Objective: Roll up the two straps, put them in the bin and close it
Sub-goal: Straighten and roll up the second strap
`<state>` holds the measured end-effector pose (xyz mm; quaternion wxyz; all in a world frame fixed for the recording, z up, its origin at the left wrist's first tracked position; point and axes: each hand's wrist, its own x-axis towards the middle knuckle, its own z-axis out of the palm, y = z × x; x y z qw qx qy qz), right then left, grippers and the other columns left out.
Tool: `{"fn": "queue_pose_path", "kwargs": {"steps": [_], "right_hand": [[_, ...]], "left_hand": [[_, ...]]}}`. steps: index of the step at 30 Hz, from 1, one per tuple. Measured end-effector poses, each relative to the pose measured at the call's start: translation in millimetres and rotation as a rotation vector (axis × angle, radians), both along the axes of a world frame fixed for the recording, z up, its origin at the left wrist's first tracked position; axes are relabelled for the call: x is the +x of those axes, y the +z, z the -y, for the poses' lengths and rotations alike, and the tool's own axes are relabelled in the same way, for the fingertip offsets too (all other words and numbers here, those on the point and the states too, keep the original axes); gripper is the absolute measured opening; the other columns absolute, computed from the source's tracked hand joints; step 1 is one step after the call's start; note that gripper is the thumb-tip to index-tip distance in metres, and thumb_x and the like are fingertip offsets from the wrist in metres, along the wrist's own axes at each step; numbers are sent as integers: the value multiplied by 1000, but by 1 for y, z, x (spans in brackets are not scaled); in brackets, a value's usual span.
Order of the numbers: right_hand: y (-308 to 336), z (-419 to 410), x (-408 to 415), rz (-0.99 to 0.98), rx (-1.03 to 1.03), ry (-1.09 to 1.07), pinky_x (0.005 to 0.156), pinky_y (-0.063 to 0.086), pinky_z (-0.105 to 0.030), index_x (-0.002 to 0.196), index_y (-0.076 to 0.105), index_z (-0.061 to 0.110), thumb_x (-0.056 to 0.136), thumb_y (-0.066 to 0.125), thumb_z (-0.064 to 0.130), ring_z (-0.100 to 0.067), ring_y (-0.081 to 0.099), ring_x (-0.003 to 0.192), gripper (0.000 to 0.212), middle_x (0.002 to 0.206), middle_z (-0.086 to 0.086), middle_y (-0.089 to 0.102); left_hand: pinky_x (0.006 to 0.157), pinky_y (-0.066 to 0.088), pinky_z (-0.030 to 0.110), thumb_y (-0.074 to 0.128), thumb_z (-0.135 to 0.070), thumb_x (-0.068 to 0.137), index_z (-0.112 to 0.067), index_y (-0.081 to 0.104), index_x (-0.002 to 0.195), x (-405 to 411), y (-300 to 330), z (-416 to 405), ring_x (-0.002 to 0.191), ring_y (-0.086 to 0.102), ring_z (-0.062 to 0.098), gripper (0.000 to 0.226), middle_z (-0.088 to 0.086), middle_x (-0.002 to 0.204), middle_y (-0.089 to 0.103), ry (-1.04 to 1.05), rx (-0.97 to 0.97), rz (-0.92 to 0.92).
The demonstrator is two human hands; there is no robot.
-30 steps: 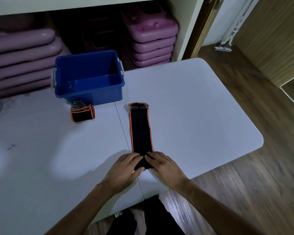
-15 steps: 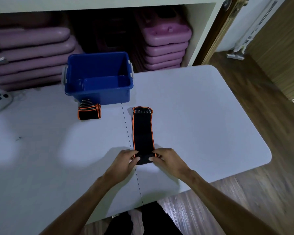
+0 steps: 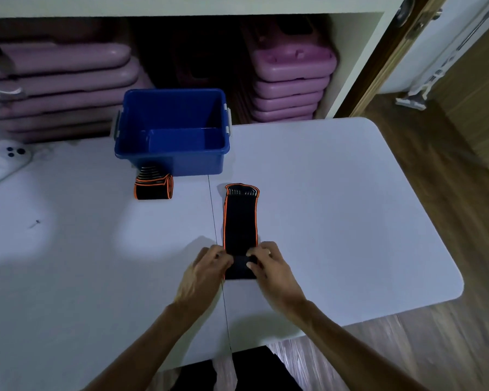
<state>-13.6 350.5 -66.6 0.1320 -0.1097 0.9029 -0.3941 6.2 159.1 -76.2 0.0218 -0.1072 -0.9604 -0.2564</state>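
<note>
Head view: you are rolling second strap (image 3: 240, 221), near end turned up into small roll. Left hand (image 3: 202, 273) pinches roll at left edge, right hand (image 3: 271, 268) pinches it at right edge. Rest of strap lies flat on table (image 3: 350, 207), pointing toward bin (image 3: 171, 131). First strap (image 3: 153, 187), rolled, sits just before bin. Bin open, no lid in view.

Next, by my judgement: roll forward, keep both edges even, keep tension so roll stays tight.

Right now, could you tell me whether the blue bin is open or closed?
Open: the blue bin shows its bare inside, and no lid is on it.
</note>
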Motion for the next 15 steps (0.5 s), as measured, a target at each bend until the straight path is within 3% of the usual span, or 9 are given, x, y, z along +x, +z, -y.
{"fn": "queue_pose_path", "kwargs": {"steps": [2,6,9,12,15], "right_hand": [[-5,-4,7,-93,85,36,90,44,-21,125,57,18,100,49,23,-12,49,108,27,133,4,42],[-26,-23,14,-346,326,256,74,55,-31,137,52,15,89,63,39,-24,54,110,55,138,-11,52],[-27,-17,7,-366,335,225,72,58,-35,134,53,12,85,70,25,-26,52,109,54,135,-11,54],[-24,-16,-8,-348,311,258,83,55,-37,136,52,12,93,58,29,-21,48,109,46,129,-5,57],[-17,-22,-24,-262,254,299,87,50,-33,135,53,16,99,52,32,-18,50,104,40,120,0,62]], "left_hand": [[57,58,35,57,-21,88,-18,67,96,7,-3,3,89,63,19,12,0,109,65,-34,-49,-56],[70,58,30,73,-36,77,-18,65,109,10,-6,14,91,67,19,38,1,116,67,-157,-127,-69],[67,59,30,85,-30,65,-19,58,115,5,-9,16,87,68,20,57,0,113,69,-158,-171,-47],[63,56,29,64,-28,82,-17,62,114,-5,-9,16,81,67,20,33,-2,103,70,-147,-125,-101],[64,56,32,44,-39,91,-18,61,116,-14,-1,16,88,62,19,37,-3,100,68,-130,-31,-10]]}}
